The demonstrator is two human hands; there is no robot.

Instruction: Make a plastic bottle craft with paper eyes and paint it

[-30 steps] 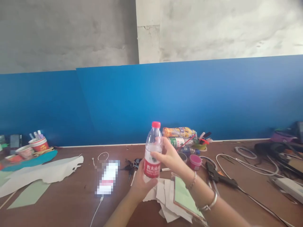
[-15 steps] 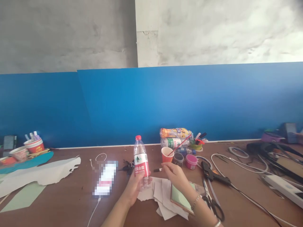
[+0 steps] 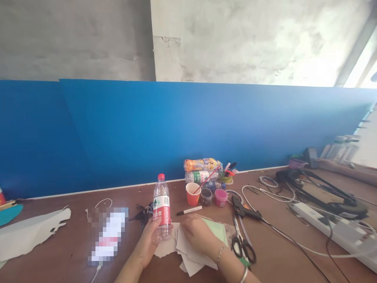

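My left hand is wrapped round the lower part of a clear water bottle with a red cap and red label, which stands upright on the brown table. My right hand lies on a pile of white paper scraps and a pale green card, fingers curled down onto the paper. A black marker lies just beyond the right hand.
Behind stand an orange paper cup with a brush, two small paint pots and lying bottles. Scissors, a glue gun, cables and a power strip lie to the right. A lit phone and keys lie left.
The bottle has come down from in front of me onto the table, still in my left hand. My right hand let go of it and dropped onto the papers. The view swung right.
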